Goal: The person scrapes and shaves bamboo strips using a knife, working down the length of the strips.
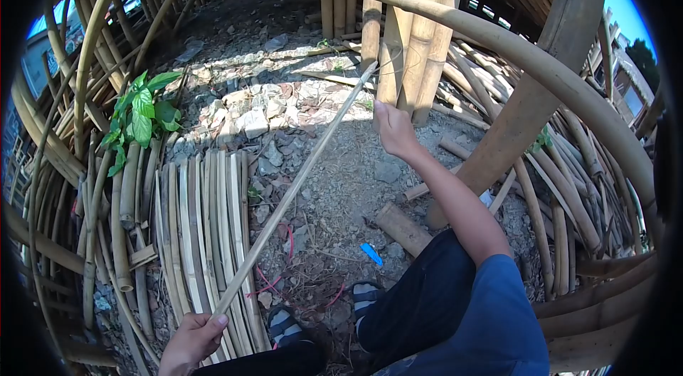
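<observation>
A long, narrow bamboo strip [295, 187] slants up from the lower left toward the upright poles. My left hand [196, 342] is closed round its near end, thumb lying along the top. The strip's far tip overlaps the base of the bamboo poles [428, 27]. My right hand [395, 133] is closed in a fist just right of that tip, in front of the poles; I cannot tell what it holds. Below my left arm's reach, a row of split bamboo strips [206, 226] lies side by side on the ground.
A curved bamboo pole [491, 27] arches across the upper right, and a wide bamboo post [523, 113] leans beside my right arm. Bamboo piles [590, 191] lie at right. A leafy plant [142, 111], a cut bamboo section [403, 228] and a blue scrap [371, 253] are on the stony ground.
</observation>
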The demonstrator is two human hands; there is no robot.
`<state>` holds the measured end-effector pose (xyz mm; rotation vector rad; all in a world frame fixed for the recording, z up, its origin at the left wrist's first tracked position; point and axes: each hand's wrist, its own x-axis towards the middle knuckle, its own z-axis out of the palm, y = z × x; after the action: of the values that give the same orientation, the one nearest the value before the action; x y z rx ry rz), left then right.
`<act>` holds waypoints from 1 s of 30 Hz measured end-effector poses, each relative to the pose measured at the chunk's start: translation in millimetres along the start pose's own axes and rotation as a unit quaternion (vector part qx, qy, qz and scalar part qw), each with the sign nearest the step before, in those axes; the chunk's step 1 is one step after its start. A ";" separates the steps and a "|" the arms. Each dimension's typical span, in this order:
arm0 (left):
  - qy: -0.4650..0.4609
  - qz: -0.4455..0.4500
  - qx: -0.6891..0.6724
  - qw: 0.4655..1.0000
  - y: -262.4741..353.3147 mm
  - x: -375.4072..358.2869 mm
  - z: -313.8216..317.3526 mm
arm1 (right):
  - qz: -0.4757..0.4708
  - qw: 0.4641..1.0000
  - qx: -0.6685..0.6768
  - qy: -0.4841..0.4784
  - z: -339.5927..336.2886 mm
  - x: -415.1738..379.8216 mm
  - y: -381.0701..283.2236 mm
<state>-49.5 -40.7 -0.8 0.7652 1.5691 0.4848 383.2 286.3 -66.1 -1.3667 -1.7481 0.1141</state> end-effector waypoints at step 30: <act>0.139 0.081 0.114 0.980 -5.3 13.2 4.0 | 0.082 0.788 -0.489 -0.366 -70.4 -5.4 -7.2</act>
<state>-46.8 -35.5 -14.4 1.0423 1.8521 0.5540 425.5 249.3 -22.9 -2.4687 -2.4782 -0.2504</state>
